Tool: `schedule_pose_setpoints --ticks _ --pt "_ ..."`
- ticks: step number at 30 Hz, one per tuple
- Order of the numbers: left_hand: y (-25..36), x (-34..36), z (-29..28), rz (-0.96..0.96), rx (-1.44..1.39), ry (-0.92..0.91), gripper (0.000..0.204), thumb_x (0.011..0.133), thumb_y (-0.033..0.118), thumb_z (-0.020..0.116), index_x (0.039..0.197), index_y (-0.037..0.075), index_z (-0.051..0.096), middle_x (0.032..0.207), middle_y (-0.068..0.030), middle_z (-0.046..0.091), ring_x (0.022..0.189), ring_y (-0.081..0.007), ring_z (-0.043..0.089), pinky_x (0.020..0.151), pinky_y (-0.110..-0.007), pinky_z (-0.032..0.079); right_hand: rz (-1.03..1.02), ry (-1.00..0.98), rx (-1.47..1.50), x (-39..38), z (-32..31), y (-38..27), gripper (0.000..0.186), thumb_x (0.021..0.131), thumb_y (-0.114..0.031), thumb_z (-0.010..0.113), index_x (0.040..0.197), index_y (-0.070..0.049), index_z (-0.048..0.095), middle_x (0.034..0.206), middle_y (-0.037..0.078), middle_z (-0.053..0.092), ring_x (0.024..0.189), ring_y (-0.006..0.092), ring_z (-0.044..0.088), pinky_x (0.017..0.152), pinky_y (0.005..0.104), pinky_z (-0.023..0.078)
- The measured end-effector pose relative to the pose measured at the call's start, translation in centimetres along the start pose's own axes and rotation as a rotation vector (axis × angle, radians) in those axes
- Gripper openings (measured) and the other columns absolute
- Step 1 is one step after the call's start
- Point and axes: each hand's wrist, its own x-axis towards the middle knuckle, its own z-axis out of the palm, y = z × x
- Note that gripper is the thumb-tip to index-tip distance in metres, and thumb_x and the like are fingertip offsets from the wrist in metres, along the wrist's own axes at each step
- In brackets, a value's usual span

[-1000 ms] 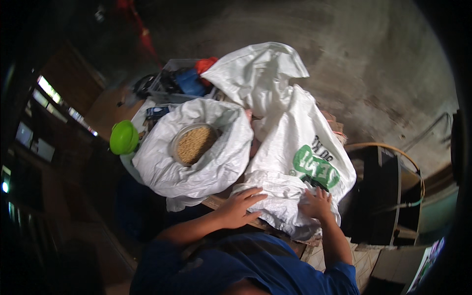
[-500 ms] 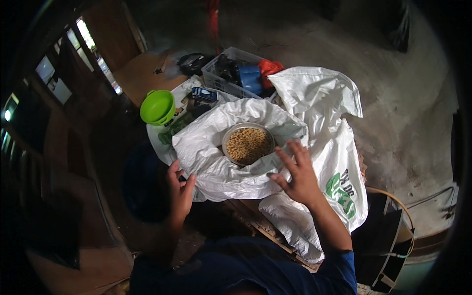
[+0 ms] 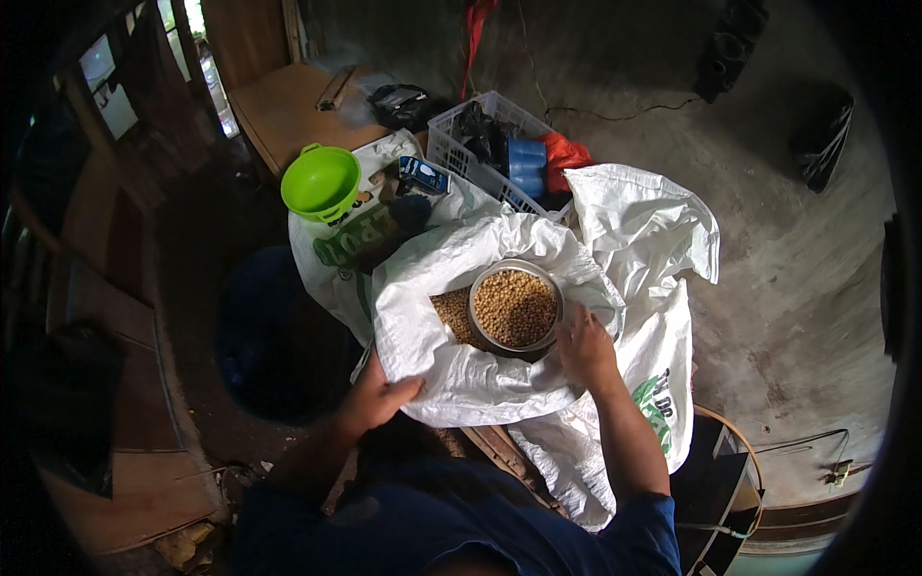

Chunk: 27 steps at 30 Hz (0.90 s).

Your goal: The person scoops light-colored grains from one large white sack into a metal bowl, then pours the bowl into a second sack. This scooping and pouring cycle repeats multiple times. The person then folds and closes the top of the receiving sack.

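A white woven sack [image 3: 432,370] stands in front of me with its mouth rolled outward. Inside it, a round pale-rimmed container [image 3: 472,317] full of beige beans [image 3: 519,305] rests on more loose beans [image 3: 451,315]. My left hand [image 3: 379,396] grips the sack's near-left rolled edge, thumb on top and fingers hidden behind. My right hand [image 3: 588,348] is at the container's right rim, its fingers curled in and closed against it; the fingertips are partly hidden.
A green basin [image 3: 322,182] and a small dark-blue box [image 3: 423,175] lie on another sack beyond. Behind is a grey crate [image 3: 447,144] with a blue container [image 3: 526,168] and red plastic [image 3: 567,158]. A dark blue tub [image 3: 274,336] stands at left; an empty-looking sack [image 3: 643,221] drapes at right.
My left hand has gone from loosely beside the sack to gripping its edge. My right hand has closed from spread fingers at the container's rim. The view has shifted, and more loose beans show.
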Motion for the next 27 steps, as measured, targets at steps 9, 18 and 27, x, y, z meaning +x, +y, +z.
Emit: schedule_pose_setpoints --ticks 9,18,27 --pt "2.1 -1.3 1.0 0.005 -0.028 -0.043 0.096 0.086 0.002 0.073 0.162 -0.001 0.013 0.156 -0.0158 0.037 0.145 -0.0241 0.036 0.12 -0.041 0.027 0.339 -0.382 0.015 6.4 2.6 0.7 0.044 0.1 -0.031 0.05 0.122 0.006 0.061 0.115 0.033 0.068 0.112 0.0487 0.065 0.1 0.0539 0.051" --pt "-1.7 -1.0 -1.4 -0.028 -0.487 0.071 0.069 0.101 0.024 0.05 0.163 0.006 0.024 0.159 -0.0112 0.041 0.144 -0.0221 0.043 0.116 -0.038 0.035 -0.161 0.354 0.192 3.4 -2.2 4.5 0.06 0.079 0.013 0.045 0.134 -0.004 0.061 0.116 0.023 0.067 0.102 0.0438 0.068 0.09 0.0481 0.055" --pt "-6.9 4.3 -4.4 0.139 0.503 0.211 0.092 0.084 0.021 0.083 0.159 0.003 0.031 0.154 -0.0229 0.044 0.14 -0.0353 0.045 0.119 -0.044 0.034 -0.353 -0.159 -0.054 1.6 4.0 18.7 0.066 0.077 -0.027 0.081 0.135 -0.003 0.061 0.136 0.019 0.061 0.136 0.0415 0.046 0.115 0.0484 0.038"
